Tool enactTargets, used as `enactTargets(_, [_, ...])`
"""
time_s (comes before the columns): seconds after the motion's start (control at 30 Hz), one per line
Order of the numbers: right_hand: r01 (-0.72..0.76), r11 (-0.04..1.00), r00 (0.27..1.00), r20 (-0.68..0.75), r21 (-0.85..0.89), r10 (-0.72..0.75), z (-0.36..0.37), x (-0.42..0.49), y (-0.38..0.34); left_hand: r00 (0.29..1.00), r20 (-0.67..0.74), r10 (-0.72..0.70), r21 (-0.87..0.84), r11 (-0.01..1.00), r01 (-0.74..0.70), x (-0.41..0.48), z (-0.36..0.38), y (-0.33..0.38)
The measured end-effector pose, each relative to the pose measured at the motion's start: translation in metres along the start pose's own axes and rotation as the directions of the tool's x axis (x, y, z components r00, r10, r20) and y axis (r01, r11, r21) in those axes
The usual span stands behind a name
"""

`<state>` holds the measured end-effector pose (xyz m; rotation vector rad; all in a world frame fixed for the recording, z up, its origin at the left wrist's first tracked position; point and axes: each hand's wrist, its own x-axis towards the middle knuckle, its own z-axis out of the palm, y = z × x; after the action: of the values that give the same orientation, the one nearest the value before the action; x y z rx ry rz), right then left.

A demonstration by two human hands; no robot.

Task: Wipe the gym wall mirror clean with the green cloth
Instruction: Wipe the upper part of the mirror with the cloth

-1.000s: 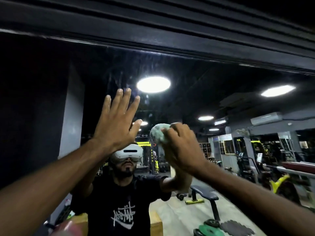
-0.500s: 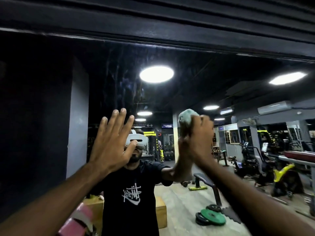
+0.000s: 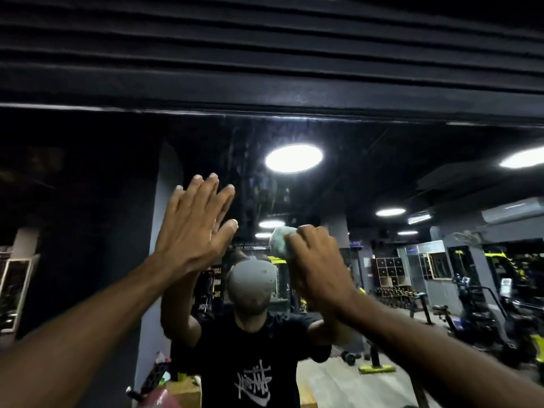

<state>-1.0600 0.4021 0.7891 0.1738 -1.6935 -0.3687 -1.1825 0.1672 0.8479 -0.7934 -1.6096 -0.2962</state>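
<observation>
**Operator:** Left of centre, why is the left hand raised flat?

**Technician:** The left hand (image 3: 194,228) is spread, fingers straight, holding nothing, palm toward the mirror (image 3: 88,201). It appears to rest on the glass. Probable function: bracing the body while reaching high.

**Operator:** Location of the green cloth?

**Technician:** The green cloth (image 3: 279,241) is bunched at frame centre against the glass, below faint streaks (image 3: 259,184). The right hand (image 3: 318,269), right of centre, grips it with curled fingers. A wadded cloth likely concentrates pressure.

**Operator:** Status?

**Technician:** Wiping under way. The streaked upper glass likely needs further passes.
</observation>
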Motion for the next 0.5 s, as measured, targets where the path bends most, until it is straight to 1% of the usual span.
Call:
enactTargets(0.03, [0.032, 0.999, 0.999, 0.005, -0.022, -0.032, -0.002, 0.014, 0.011, 1.000, -0.004, 0.011, -0.001, 1.000, -0.011, 0.009, -0.004, -0.010])
enactTargets(0.07, [-0.015, 0.999, 1.000, -0.008, -0.047, 0.014, -0.006, 0.031, 0.022, 0.999, -0.004, 0.032, 0.008, 0.999, -0.032, 0.014, -0.006, -0.017])
enactTargets(0.1, [-0.129, 0.990, 0.990, -0.069, -0.060, 0.124, -0.011, 0.050, 0.031, 0.998, -0.002, 0.056, 0.021, 0.998, -0.056, 0.017, -0.008, -0.021])
enactTargets(0.13, [-0.279, 0.960, 0.951, -0.147, -0.021, 0.273, -0.014, 0.069, 0.031, 0.997, 0.001, 0.076, 0.032, 0.997, -0.076, 0.021, -0.009, -0.027])
enactTargets(0.17, [-0.395, 0.918, 0.893, -0.219, 0.033, 0.392, -0.011, 0.078, 0.022, 0.997, 0.007, 0.080, 0.038, 0.996, -0.081, 0.024, -0.009, -0.030])
enactTargets(0.2, [-0.445, 0.893, 0.858, -0.255, 0.063, 0.445, -0.005, 0.082, 0.005, 0.997, 0.007, 0.072, 0.034, 0.997, -0.072, 0.028, -0.008, -0.034])
enactTargets(0.23, [-0.416, 0.908, 0.876, -0.244, 0.052, 0.416, 0.002, 0.080, -0.014, 0.998, 0.000, 0.057, 0.019, 0.998, -0.057, 0.032, -0.007, -0.035])
enactTargets(0.27, [-0.340, 0.940, 0.917, -0.206, 0.038, 0.341, 0.008, 0.071, -0.028, 0.999, -0.009, 0.039, -0.005, 0.999, -0.039, 0.036, -0.006, -0.035])
enactTargets(0.3, [-0.223, 0.974, 0.961, -0.160, 0.033, 0.225, 0.013, 0.064, -0.031, 1.000, -0.024, 0.020, -0.037, 0.999, -0.021, 0.040, -0.005, -0.036])
enactTargets(0.33, [-0.128, 0.992, 0.986, -0.104, 0.011, 0.129, 0.010, 0.063, -0.023, 0.999, -0.035, -0.003, -0.063, 0.998, 0.001, 0.043, -0.004, -0.036])
enactTargets(0.37, [-0.067, 0.997, 0.995, -0.080, -0.032, 0.065, 0.006, 0.072, -0.007, 0.999, -0.044, -0.016, -0.071, 0.997, 0.013, 0.046, -0.003, -0.037])
enactTargets(0.4, [-0.076, 0.995, 0.994, -0.080, -0.071, 0.071, 0.000, 0.088, 0.009, 0.999, -0.045, -0.018, -0.054, 0.998, 0.016, 0.049, -0.003, -0.038])
enactTargets(0.43, [-0.157, 0.984, 0.981, -0.126, -0.086, 0.145, -0.005, 0.108, 0.025, 0.999, -0.037, -0.017, -0.029, 0.999, 0.016, 0.050, -0.002, -0.037])
enactTargets(0.47, [-0.292, 0.954, 0.943, -0.188, -0.068, 0.275, -0.011, 0.129, 0.034, 0.999, -0.033, -0.008, -0.008, 1.000, 0.007, 0.052, -0.003, -0.039])
enactTargets(0.5, [-0.425, 0.904, 0.880, -0.245, -0.031, 0.406, -0.013, 0.144, 0.035, 1.000, -0.026, -0.001, -0.002, 1.000, 0.001, 0.052, -0.004, -0.040])
